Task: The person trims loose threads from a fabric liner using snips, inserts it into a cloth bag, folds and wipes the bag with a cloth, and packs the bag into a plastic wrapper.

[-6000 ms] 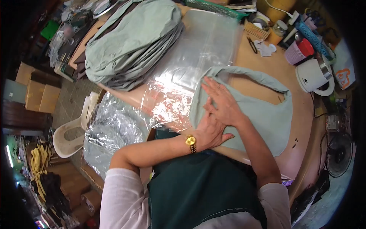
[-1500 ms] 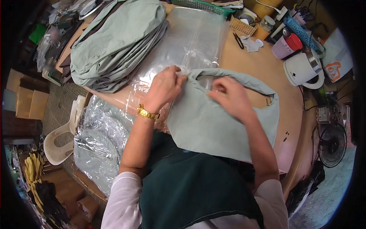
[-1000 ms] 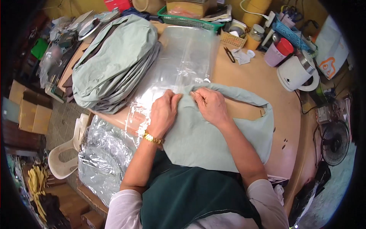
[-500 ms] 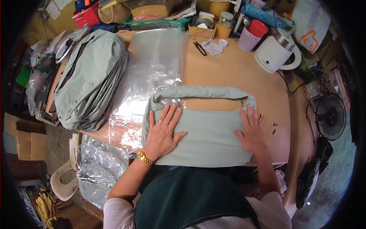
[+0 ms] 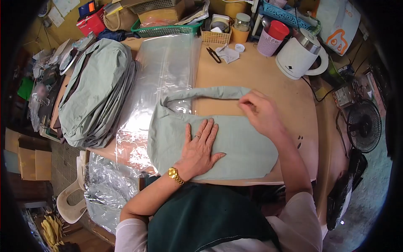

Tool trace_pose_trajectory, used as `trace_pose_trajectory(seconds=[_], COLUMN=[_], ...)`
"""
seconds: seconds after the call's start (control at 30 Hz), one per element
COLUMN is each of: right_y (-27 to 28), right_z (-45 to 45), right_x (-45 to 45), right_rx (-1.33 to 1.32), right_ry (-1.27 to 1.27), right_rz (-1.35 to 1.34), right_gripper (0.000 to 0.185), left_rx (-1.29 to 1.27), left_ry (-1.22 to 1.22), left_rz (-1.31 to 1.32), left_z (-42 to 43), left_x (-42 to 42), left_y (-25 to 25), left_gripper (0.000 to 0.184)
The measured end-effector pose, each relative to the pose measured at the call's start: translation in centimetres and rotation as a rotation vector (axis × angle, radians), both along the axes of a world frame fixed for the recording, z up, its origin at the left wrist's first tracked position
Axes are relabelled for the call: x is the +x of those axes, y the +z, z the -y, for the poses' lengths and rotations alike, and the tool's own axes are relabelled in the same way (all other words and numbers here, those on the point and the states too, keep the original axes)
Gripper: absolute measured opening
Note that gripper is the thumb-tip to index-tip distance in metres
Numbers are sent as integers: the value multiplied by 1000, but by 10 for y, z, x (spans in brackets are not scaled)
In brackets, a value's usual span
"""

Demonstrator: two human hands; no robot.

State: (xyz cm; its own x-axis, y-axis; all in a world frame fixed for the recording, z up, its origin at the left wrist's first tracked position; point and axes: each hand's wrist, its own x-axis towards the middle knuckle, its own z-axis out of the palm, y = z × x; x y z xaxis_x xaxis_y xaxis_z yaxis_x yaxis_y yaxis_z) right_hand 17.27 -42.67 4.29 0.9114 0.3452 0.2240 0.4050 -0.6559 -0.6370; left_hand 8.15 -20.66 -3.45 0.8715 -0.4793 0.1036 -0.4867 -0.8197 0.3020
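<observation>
A pale green fabric bag (image 5: 239,143) lies flat on the table in front of me, its strap (image 5: 205,93) curving along the far side. My left hand (image 5: 200,149), with a gold watch at the wrist, rests palm down on the bag body with its fingers spread. At the strap's right end my right hand (image 5: 261,110) has its fingers pinched together on the fabric. Clear plastic sleeves (image 5: 166,63) lie beyond and to the left, partly beside the bag.
A pile of similar green bags (image 5: 94,94) sits at the left. Along the back are a green basket (image 5: 168,30), small black snips (image 5: 213,55), a pink cup (image 5: 268,45) and a white kettle (image 5: 297,56). Plastic-wrapped items (image 5: 107,189) lie lower left; a fan (image 5: 364,126) stands right.
My left hand has slid right from the bag's left side toward its middle. My right hand has lifted from lying flat and moved to the strap, its fingers now closed. The view has shifted slightly.
</observation>
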Motion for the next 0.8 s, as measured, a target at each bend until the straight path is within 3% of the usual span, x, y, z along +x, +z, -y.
trace_pose_trajectory(seconds=[0.03, 0.1, 0.17, 0.27, 0.3, 0.37, 0.43, 0.57, 0.63, 0.7, 0.77, 0.8], right_y=[-1, -10, -11, -68, -105, -125, -121, -92, -53, -16, -3, -14], right_z=[-4, -10, -9, -1, -2, -4, -6, -4, -1, 0, -13, -21], right_x=[15, 47, 102, 200, 232, 249, 248, 248, 226, 174, 110, 86], right_rx=[2, -53, 23, -80, -84, -87, -247, -337, -258, 2, 252, 255], right_ry=[3, 14, -152, -146, -74, 2, -153, -283, -190, -19, 180, 248], right_rz=[3, 264, 74, 181, 414, 646, 346, 114, 60, -58, -438, -324], right_gripper=[13, 14, 18, 21, 22, 23, 22, 20, 19, 14, 11, 10], left_rx=[19, 37, 60, 47, 50, 6, -9, -79, -83, -93, -38, -39], left_ry=[9, 21, 17, 27, 26, 49, 59, 81, 77, 81, 76, 78], left_rz=[30, 49, 1, -22, -23, -27, -46, -51, -52, -48, -70, -74], left_z=[-1, -2, -1, -1, -2, -2, -2, -3, -4, -4, -4, -4], left_x=[3, 6, 6, 8, 8, 10, 10, 12, 12, 15, 13, 13], left_y=[-6, -11, -10, -6, -6, -5, -3, -6, -6, -4, -1, -2], left_gripper=[80, 81, 83, 83, 83, 86, 86, 89, 90, 91, 93, 93])
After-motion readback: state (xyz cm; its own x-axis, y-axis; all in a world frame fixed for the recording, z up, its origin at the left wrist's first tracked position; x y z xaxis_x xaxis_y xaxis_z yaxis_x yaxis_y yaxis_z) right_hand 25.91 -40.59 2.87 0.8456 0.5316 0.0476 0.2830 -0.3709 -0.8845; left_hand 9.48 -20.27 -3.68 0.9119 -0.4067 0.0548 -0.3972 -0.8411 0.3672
